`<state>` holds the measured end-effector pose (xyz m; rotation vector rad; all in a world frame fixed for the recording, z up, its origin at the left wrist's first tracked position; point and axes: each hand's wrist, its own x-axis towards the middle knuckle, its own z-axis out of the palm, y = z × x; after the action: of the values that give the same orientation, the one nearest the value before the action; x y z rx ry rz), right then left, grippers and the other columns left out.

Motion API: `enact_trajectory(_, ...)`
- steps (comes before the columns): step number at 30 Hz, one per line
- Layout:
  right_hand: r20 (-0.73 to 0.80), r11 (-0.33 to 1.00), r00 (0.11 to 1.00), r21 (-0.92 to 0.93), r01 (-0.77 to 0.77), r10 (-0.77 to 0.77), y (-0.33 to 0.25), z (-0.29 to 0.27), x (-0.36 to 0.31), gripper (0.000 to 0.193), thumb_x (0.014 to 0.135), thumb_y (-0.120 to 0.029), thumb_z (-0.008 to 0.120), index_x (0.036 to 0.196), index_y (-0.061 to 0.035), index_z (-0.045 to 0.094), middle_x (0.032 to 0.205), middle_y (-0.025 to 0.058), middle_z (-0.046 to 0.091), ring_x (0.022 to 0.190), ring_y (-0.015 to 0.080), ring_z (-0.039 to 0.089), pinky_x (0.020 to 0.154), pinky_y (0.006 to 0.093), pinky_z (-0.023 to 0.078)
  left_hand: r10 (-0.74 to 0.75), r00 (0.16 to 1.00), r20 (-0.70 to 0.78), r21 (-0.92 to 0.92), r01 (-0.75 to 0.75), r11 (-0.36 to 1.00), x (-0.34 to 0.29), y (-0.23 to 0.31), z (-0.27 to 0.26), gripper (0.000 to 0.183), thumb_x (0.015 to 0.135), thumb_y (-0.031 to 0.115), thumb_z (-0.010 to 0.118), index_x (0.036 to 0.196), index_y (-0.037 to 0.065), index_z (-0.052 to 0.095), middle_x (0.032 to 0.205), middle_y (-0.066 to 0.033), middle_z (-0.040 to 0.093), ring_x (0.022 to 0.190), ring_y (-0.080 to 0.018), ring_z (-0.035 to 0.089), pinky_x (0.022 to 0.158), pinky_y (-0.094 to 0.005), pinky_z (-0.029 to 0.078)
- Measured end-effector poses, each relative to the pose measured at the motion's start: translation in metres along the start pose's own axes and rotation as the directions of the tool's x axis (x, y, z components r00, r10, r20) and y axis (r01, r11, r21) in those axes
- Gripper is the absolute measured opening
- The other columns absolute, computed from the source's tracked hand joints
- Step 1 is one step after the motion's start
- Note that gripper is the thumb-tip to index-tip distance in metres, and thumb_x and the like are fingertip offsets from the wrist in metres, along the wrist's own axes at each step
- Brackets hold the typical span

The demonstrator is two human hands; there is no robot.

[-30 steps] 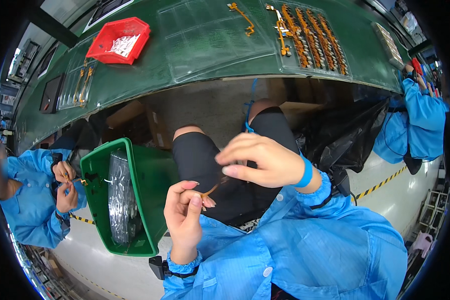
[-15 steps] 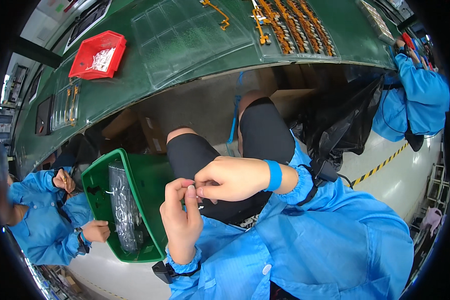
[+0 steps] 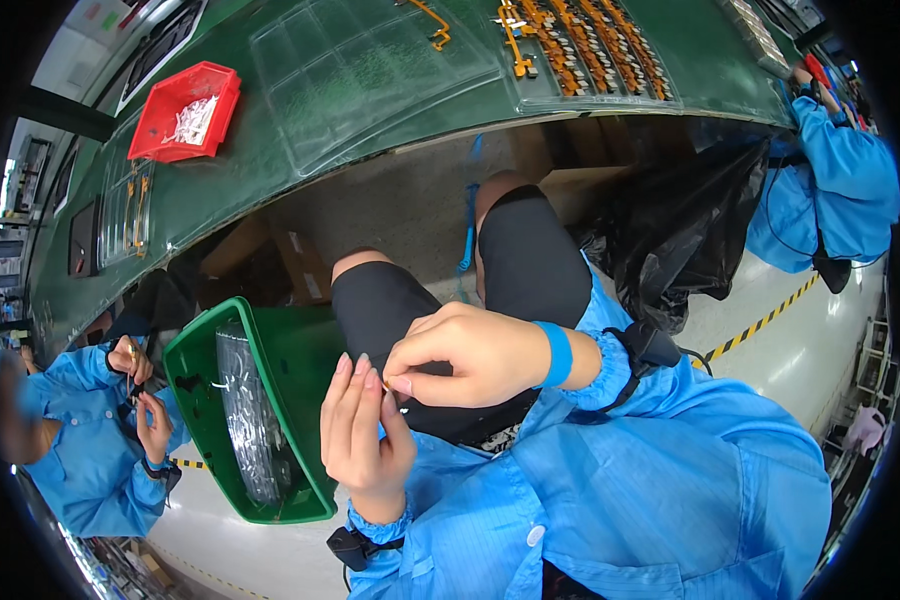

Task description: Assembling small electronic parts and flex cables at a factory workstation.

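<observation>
Above my lap, my two hands meet at the fingertips. My right hand [image 3: 475,352], with a blue band at the wrist, pinches thumb and forefinger together. A tiny orange speck shows at that pinch; most of whatever is there is hidden. Close against it, my left hand [image 3: 363,440] has its fingers stretched upward and slightly apart, the thumb near the right fingertips. Left of my legs stands a green bin [image 3: 315,400], nearest to my left hand, with a clear plastic bag of small pieces [image 3: 250,415] inside.
On the green bench [image 3: 390,115] are a red tray [image 3: 160,120] of white pieces, a clear compartment tray [image 3: 340,85], and rows of orange flex cables [image 3: 590,50]. A black plastic bag [image 3: 680,230] hangs at right. Co-workers in blue sit left [image 3: 85,420] and right [image 3: 840,200].
My left fingers have straightened from a curled pinch, while my right hand keeps its pinch. The left co-worker's lower hand has risen toward the other one.
</observation>
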<state>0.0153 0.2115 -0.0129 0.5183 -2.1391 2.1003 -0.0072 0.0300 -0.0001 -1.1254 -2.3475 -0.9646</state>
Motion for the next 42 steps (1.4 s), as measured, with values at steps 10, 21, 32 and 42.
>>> enact_trajectory(10, 0.09, 0.971, 0.986, -0.183, 0.152, -0.138, 0.001, -0.001, -0.004, 0.011, 0.083, -0.01, 0.058, 0.075, -0.0025, 0.06, 0.069, 0.0124, 0.062, 0.065, 0.0327, 0.059, 0.07, 0.0389, 0.048, -0.078, 0.996, 0.037, -0.139, 0.083, 0.987, 0.0, 0.001, -0.002, 0.016, 0.077, -0.01, 0.058, 0.091, -0.01, 0.067, 0.093, -0.0225, 0.07, 0.094, -0.0399, 0.068, 0.085, -0.0433, 0.056)
enact_trajectory(21, 0.102, 0.991, 0.992, -0.107, 0.082, -0.071, 0.002, 0.002, -0.001, 0.01, 0.084, -0.009, 0.059, 0.085, -0.0011, 0.065, 0.077, 0.0122, 0.068, 0.072, 0.0271, 0.066, 0.071, 0.034, 0.051, -0.392, 0.897, -0.203, 0.02, 0.405, 0.914, -0.03, -0.051, -0.036, 0.016, 0.091, -0.003, 0.053, 0.096, -0.008, 0.068, 0.093, -0.0158, 0.071, 0.087, -0.0205, 0.069, 0.08, -0.0322, 0.055)
enact_trajectory(32, 0.176, 0.818, 0.951, 0.486, -0.309, 0.255, 0.001, 0.008, 0.017, 0.018, 0.095, -0.009, 0.056, 0.099, 0.0058, 0.065, 0.09, 0.0131, 0.071, 0.085, 0.0173, 0.068, 0.079, 0.0281, 0.053, -0.79, 0.512, -0.336, 0.553, 0.787, 0.275, -0.244, -0.188, -0.148, 0.027, 0.09, 0.018, 0.059, 0.087, -0.007, 0.068, 0.073, -0.0217, 0.067, 0.061, -0.0303, 0.064, 0.058, -0.0392, 0.048)
enact_trajectory(42, 0.174, 0.746, 0.909, 0.524, -0.412, 0.379, 0.003, 0.025, 0.024, 0.018, 0.096, -0.008, 0.056, 0.102, 0.0062, 0.065, 0.092, 0.0136, 0.071, 0.088, 0.0179, 0.068, 0.081, 0.0285, 0.053, -0.846, 0.451, -0.285, 0.283, 0.883, 0.375, -0.169, -0.146, -0.104, 0.022, 0.093, 0.017, 0.06, 0.089, -0.004, 0.067, 0.079, -0.0146, 0.07, 0.072, -0.0228, 0.068, 0.066, -0.0333, 0.051)
